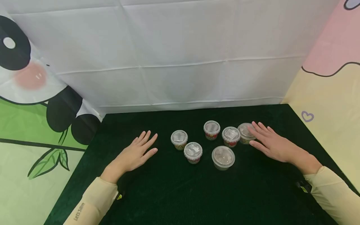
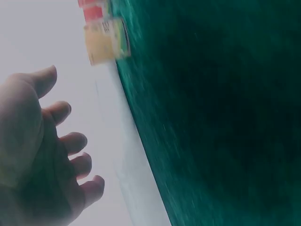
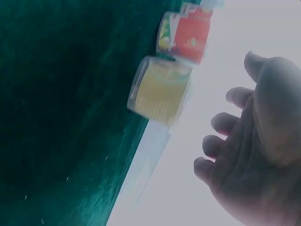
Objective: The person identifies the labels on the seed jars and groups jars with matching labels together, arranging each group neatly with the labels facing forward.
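My right hand lay flat, fingers straight, holding nothing, its fingertips touching the rightmost cup. My left hand rested flat too, apart from the other five cups between them on the dark cloth.

Clear glossy plastic cups on matt dark green cloth

Small dark lettering is seen running along the left sleeve in the head view; it appears to read "Leo's Slim", though the last letters cannot be made out for certain. Red and yellow labels are carried by the cups, but no word or number on them can be read in any view.
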Demonstrator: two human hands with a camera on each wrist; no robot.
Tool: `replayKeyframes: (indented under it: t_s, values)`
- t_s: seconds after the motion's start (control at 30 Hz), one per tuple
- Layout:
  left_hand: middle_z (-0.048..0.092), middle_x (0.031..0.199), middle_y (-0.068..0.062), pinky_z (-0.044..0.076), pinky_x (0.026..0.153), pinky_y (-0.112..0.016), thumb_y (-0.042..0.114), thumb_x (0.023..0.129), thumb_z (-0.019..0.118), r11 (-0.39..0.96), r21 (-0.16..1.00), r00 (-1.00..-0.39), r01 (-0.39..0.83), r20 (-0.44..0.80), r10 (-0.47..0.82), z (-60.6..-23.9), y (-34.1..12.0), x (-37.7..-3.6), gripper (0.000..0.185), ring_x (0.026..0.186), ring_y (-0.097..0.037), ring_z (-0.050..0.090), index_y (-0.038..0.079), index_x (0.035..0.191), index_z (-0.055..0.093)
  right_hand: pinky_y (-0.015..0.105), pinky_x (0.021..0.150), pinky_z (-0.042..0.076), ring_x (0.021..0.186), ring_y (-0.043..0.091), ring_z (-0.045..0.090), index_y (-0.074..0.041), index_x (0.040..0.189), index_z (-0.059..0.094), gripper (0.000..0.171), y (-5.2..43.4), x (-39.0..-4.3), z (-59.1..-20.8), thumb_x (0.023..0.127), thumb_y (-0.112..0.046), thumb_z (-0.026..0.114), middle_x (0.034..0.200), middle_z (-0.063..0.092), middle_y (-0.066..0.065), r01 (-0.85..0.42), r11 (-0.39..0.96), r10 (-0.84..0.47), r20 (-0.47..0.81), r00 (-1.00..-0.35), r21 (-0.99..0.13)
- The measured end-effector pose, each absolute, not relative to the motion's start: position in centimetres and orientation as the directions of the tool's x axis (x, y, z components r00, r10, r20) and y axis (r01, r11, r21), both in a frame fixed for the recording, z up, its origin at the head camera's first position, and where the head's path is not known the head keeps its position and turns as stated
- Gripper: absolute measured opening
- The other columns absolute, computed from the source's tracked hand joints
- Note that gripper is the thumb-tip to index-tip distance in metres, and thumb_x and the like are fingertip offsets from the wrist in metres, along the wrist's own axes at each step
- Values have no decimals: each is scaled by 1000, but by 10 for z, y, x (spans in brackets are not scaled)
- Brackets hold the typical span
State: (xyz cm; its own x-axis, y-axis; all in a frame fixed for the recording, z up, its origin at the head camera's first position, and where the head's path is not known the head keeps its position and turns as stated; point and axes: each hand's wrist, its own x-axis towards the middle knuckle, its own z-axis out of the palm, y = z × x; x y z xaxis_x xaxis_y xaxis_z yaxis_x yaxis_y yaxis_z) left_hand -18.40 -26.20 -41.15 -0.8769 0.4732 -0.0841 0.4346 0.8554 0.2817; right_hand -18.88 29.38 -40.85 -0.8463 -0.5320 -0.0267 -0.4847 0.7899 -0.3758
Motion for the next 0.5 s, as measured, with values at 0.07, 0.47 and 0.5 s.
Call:
replayKeyframes:
  t_s: [0.07, 0.47, 0.5]
  values:
    - [5, 169, -6, 12, 122, -56, 61, 106, 32, 836, 297, -862, 461, -75, 501, -410, -253, -181, 69, 155, -29, 2, 28, 164, 14, 53, 123, 3, 153, 41, 3, -14, 164, 17, 70, 289, -186, -408, 108, -41, 48, 168, 6, 17, -497, 773, -546, -15, -838, -395]
    - [19, 167, -9, 22, 121, -53, 58, 107, 32, 725, 275, -756, 631, 9, 655, -408, -195, -154, 66, 153, -26, 14, 23, 162, 26, 29, 118, 24, 150, 36, 25, -13, 164, 17, 83, 259, -173, -405, 101, -43, 62, 167, 20, 15, -559, 655, -631, 40, -775, -509]
    - [20, 167, -10, 23, 120, -52, 57, 107, 32, 700, 281, -733, 657, 19, 680, -406, -188, -151, 65, 153, -25, 16, 21, 162, 27, 22, 116, 22, 149, 35, 27, -11, 163, 19, 84, 257, -172, -405, 100, -43, 64, 166, 22, 15, -570, 642, -641, 48, -766, -513]
